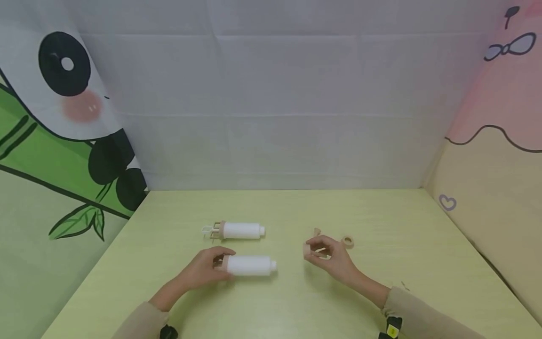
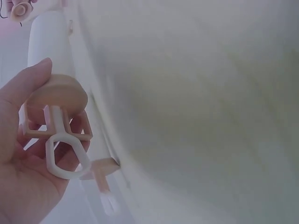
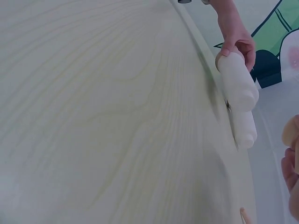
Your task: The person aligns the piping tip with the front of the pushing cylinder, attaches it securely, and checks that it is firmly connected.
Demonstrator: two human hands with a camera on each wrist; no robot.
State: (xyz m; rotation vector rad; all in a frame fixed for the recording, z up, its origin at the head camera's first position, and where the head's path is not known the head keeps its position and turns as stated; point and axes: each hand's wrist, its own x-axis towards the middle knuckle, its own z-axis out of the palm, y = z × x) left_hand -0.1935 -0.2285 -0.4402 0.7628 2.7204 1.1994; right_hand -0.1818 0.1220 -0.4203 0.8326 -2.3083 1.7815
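White tube [image 1: 251,266]: gripped by the left hand [image 1: 204,270], thumb and fingers curled round its beige collar [image 2: 58,92]; narrow tip [image 1: 274,266] points toward the right hand [image 1: 336,262].
Collar end: beige frame [image 2: 36,134] and white loop handle [image 2: 67,175] stick out past the collar, on the palm side of the left hand.
Small beige piece [image 1: 306,251]: pinched between thumb and fingertips of the right hand, round end facing the left hand, apart from the tip.
Step in hand: judged to be pairing the two; the left hand steadies the tube, the right presents the piece, nothing joined at the tip.
Next move: seems to call for a steady left grip and the piece brought square to the tip; a tilted start could seat it badly. Push fit or screw fit cannot be told.
Loose beige bit [image 1: 317,231]: just beyond the right hand's fingers, partly hidden; shape unclear.
Beige ring [image 1: 347,242]: on the table [image 1: 271,313], just beyond the right hand's knuckles.
Second white tube [image 1: 242,230]: lying just beyond the left hand, roughly parallel to the held one, likewise collared.
White sheet [image 1: 275,94]: upright, well beyond both hands.
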